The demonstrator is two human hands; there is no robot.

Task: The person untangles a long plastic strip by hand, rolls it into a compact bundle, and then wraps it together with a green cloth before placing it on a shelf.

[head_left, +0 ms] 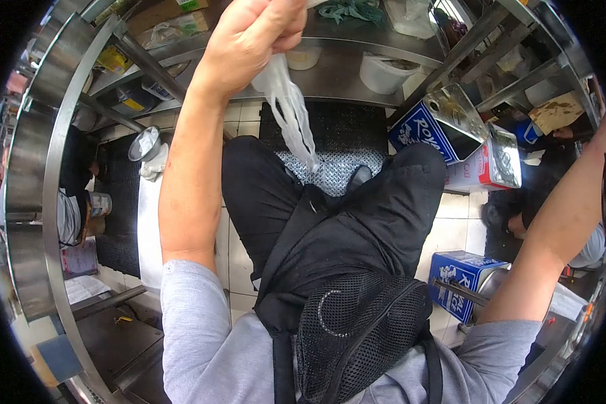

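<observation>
My left hand [261,37] is raised at the top of the view, its fingers closed in a fist. From it hangs a thin, whitish, see-through plastic bag [293,114], crumpled into narrow strands that dangle above my knees. The top of what I hold runs out of the frame. My right arm reaches up along the right side, and its hand lies past the edge of the view. Ahead of my left hand is a steel shelf [333,84] with a white tub [386,73] and a smaller pale container [304,58].
Blue metal tins [421,128] and a red-and-white tin [475,168] stand to the right, with another blue tin [459,283] nearer me. A metal bowl [145,144] sits at left. Black mats [323,124] cover parts of the tiled floor. Steel frames rise on both sides.
</observation>
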